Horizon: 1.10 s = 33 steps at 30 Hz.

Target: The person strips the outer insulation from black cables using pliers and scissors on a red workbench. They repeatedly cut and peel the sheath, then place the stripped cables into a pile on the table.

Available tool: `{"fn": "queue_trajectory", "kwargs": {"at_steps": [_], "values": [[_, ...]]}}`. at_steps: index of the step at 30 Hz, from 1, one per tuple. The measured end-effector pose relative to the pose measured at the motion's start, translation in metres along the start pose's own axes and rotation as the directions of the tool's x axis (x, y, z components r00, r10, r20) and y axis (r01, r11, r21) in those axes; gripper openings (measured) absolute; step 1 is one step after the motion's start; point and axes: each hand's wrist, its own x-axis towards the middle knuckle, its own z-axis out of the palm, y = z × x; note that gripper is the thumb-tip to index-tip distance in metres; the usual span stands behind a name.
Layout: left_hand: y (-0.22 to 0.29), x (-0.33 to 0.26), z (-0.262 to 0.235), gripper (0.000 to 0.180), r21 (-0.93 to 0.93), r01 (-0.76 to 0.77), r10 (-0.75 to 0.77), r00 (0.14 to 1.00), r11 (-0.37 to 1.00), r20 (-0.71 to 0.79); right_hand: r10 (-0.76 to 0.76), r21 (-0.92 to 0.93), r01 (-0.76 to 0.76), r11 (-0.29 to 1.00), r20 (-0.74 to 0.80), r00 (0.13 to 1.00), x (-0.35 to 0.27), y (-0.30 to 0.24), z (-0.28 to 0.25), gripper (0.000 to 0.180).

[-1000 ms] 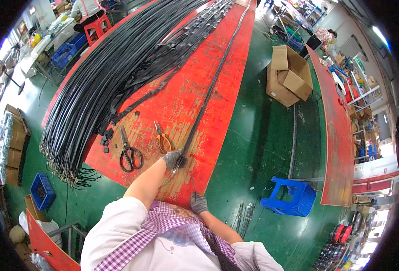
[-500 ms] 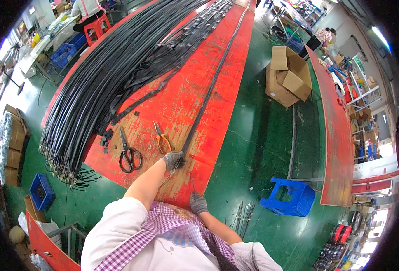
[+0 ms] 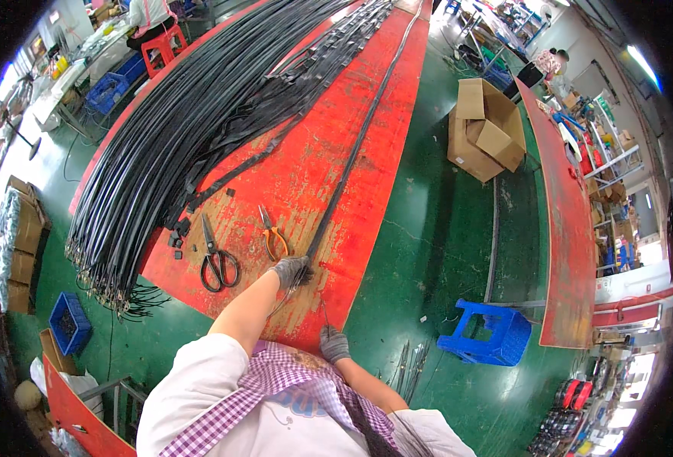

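My left hand (image 3: 291, 271), in a grey glove, is closed around the near end of a long black cable sleeve (image 3: 354, 152). The sleeve runs up the red table (image 3: 352, 266) to its far end. Thin loose strands show beside the left fingers. My right hand (image 3: 334, 344), gloved too, is closed at the table's near edge, and a thin dark wire (image 3: 325, 312) rises from its fingers. Left of my left hand lie black-handled scissors (image 3: 216, 259) and orange-handled pliers (image 3: 275, 238), both pointing away from me.
A thick bundle of black cables (image 3: 169, 145) covers the table's left side, with small black pieces (image 3: 176, 232) beside it. A blue stool (image 3: 496, 339) and an open carton (image 3: 474, 145) stand to the right. A blue basket (image 3: 70, 324) is at left. Two people work farther off.
My hands and the things on the table stay almost where they were. The person at the far left has shifted slightly.
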Motion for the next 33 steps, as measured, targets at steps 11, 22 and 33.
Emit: {"fn": "queue_trajectory", "kwargs": {"at_steps": [11,22,33], "values": [[0.0,0.0,0.0,0.027,-0.016,0.014,-0.014,1.0,1.0,0.015,-0.081,-0.092,0.079,0.993,-0.021,0.997,0.001,-0.009,-0.012,0.031],[-0.003,0.005,-0.003,0.029,0.004,0.012,-0.012,1.0,1.0,-0.014,0.082,-0.002,-0.082,0.997,0.1,0.992,0.004,-0.02,-0.028,0.031],[-0.002,0.001,-0.002,0.027,-0.026,0.028,-0.027,0.999,0.999,0.024,-0.051,-0.194,0.099,0.976,0.236,0.97,0.001,-0.012,-0.022,0.029]]}}
